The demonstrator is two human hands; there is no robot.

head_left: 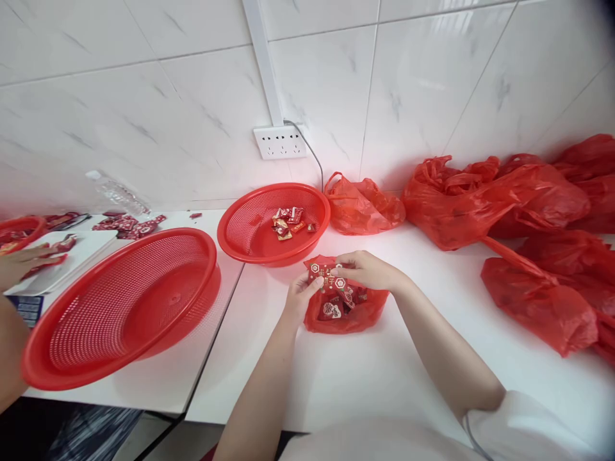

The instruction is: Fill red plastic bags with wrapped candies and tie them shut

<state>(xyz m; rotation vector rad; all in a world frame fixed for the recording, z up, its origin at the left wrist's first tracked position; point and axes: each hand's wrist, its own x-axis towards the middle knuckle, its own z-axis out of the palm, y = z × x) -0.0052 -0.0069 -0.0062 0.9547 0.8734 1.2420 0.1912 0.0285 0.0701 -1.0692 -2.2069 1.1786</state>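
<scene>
The left hand and the right hand hold one red printed packet level between them, the left fingers pinching its left end with the thumb on top, the right fingers closed on its right end; gripping both ends probably steadies it. It is over the mouth of one open red bag, which rests on the table close to the body, likely for easy reach, its opening upward so the wrapped sweets inside show. Whether the left fingers also catch the bag's edge, I cannot tell. Three red baskets show: a small basket just behind the bag, with roughly half a dozen pieces in it, a large basket to the left, and one cut off at the left edge. Filled bags crowd the right, overlapping too much to count
</scene>
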